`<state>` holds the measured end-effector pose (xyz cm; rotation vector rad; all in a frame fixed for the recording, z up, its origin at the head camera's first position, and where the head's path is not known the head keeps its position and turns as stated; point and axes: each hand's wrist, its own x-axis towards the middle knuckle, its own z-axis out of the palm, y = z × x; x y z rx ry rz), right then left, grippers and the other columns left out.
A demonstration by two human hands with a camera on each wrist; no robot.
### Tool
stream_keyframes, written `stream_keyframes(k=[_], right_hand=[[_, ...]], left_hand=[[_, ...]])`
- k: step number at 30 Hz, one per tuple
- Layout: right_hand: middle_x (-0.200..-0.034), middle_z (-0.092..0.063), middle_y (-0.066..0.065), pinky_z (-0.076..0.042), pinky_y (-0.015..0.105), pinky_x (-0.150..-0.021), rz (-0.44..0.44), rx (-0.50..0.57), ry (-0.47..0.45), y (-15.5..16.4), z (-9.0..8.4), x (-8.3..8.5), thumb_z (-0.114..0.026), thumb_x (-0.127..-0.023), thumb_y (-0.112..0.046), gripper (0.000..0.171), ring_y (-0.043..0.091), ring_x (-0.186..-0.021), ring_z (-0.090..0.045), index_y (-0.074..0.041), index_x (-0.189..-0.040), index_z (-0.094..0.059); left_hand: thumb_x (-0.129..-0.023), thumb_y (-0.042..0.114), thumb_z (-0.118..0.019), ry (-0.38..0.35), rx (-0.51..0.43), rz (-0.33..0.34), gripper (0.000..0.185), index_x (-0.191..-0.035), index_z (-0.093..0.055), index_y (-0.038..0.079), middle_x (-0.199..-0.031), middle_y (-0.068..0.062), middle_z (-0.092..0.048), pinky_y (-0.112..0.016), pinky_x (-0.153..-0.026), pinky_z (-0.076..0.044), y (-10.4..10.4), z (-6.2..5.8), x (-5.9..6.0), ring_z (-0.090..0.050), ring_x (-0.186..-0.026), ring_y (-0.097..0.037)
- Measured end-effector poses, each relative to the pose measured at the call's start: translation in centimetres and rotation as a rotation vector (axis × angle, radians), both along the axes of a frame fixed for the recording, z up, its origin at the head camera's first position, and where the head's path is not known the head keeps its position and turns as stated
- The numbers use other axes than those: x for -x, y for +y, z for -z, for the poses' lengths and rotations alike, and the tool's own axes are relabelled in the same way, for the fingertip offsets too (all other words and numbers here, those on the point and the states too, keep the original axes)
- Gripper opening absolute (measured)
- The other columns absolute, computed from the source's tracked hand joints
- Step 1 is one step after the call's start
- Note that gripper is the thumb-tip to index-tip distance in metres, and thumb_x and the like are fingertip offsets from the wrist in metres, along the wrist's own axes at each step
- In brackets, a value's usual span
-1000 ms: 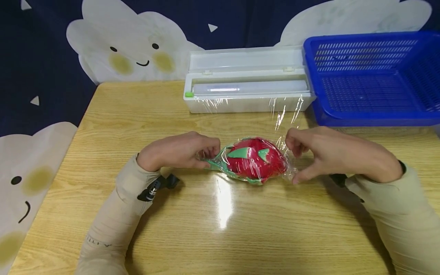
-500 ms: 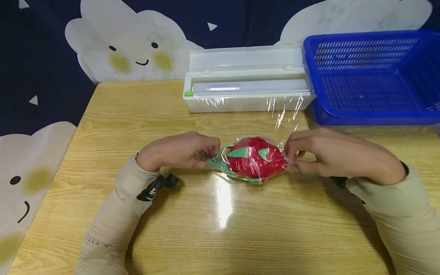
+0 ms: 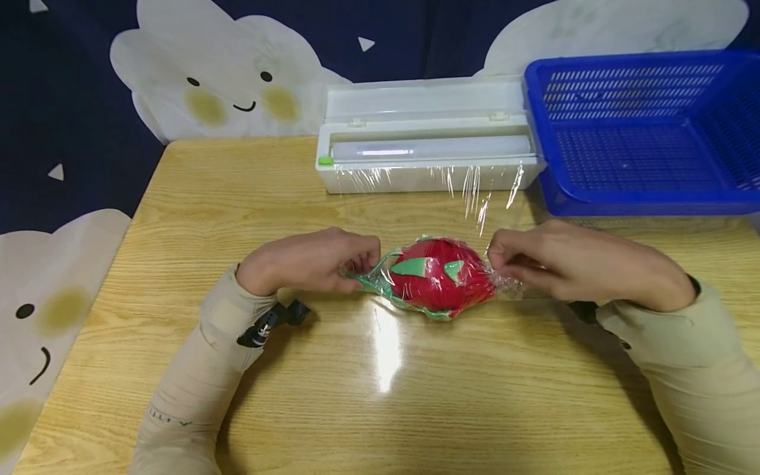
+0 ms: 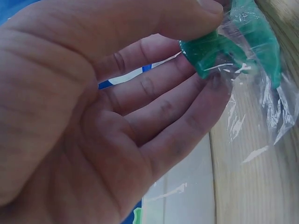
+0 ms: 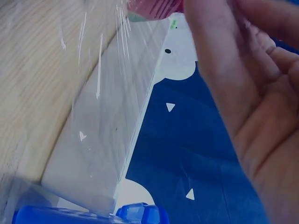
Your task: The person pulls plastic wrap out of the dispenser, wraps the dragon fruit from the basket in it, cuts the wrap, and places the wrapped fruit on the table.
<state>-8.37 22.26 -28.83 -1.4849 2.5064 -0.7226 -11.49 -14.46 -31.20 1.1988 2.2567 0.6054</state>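
Left wrist: thumb pinching green tip (image 4: 224, 44), head view: dragon fruit (image 3: 439, 280)

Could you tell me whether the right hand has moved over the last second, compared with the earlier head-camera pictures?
Yes. The right hand has closed in toward the dragon fruit, its spread fingers now gathered on the cling film; the blue basket stays put.

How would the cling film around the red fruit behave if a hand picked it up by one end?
The cling film looks thin and crinkled, so probably floppy and clingy. It follows the red fruit closely, so it would likely grip rather than slide. Pinched tails at both ends might stretch or tear.
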Motion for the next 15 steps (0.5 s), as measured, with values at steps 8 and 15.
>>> stream_keyframes(k=[8,15], right_hand=[[-0.085,-0.059,-0.022,-0.049,0.014,-0.059,0.005,-0.013,-0.089,-0.13,-0.03,-0.03,-0.067,-0.091,0.003,0.036,-0.009,-0.071,-0.051,-0.028,-0.109,-0.063],[-0.093,-0.065,-0.024,-0.058,0.018,-0.069,0.024,-0.04,-0.12,-0.15,-0.02,0.1,-0.073,-0.092,-0.007,0.03,-0.009,-0.083,-0.062,-0.03,-0.109,-0.064]], left_hand=[[-0.088,0.006,-0.072,-0.007,0.005,-0.002,0.02,-0.101,-0.058,0.014,-0.098,0.001,-0.071,-0.032,-0.087,-0.058,0.07,0.0,-0.04,-0.068,-0.094,-0.011],[-0.088,0.008,-0.071,-0.003,0.005,-0.004,0.02,-0.101,-0.058,0.013,-0.099,0.001,-0.07,-0.032,-0.087,-0.058,0.1,0.05,-0.04,-0.067,-0.095,-0.012]])
